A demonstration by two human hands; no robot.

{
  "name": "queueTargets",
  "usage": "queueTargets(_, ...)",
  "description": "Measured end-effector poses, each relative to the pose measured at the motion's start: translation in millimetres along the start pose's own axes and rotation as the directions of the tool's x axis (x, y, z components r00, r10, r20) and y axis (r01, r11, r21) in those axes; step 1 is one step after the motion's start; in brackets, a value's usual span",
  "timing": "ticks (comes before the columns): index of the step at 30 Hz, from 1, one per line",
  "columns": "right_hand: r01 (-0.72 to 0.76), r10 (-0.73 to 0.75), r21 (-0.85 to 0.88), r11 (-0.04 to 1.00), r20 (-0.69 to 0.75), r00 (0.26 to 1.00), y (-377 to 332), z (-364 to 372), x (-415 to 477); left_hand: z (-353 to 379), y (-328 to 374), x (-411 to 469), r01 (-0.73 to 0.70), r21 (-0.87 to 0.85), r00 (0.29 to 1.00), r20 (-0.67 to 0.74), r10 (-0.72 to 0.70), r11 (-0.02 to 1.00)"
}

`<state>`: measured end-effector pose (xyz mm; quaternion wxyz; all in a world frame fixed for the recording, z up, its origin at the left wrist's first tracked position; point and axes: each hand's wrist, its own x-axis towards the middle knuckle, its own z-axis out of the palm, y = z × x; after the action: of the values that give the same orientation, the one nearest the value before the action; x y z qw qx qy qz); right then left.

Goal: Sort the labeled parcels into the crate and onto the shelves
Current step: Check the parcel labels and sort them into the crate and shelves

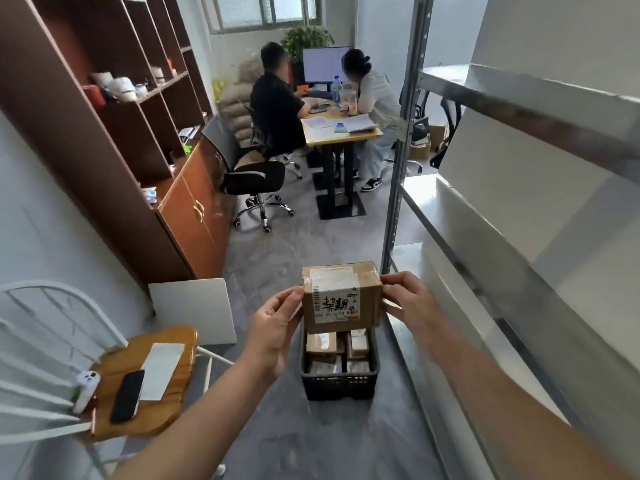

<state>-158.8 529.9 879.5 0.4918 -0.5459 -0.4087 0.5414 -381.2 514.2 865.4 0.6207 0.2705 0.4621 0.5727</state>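
An office with a grey floor [294,258], metal shelves [519,109] at right, a black crate [337,384] of parcels below, and above it a labeled box [341,297] pinched by the left hand [273,327] and right hand [408,303].

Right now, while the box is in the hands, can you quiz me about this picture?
1. True or false: only one hand holds the parcel.
2. What stands on the floor below it? A) a black crate with parcels inside B) a bucket C) a suitcase
3. Fill in: the black phone lies on a wooden ____.
Key: 1 false, the left hand and right hand both grip it. 2 A. 3 chair.
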Motion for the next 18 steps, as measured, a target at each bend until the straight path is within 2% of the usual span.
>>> queueTargets(3,-0.005,0.005,0.010,1.000,0.002,1.000,-3,15,13,-7,6,18,-0.001,-0.016,1.000,0.004,0.001,1.000)
queueTargets(18,-0.002,-0.003,-0.165,0.986,-0.025,1.000,-21,117,89,-72,60,122,-0.018,-0.091,0.999,0.028,0.020,0.996)
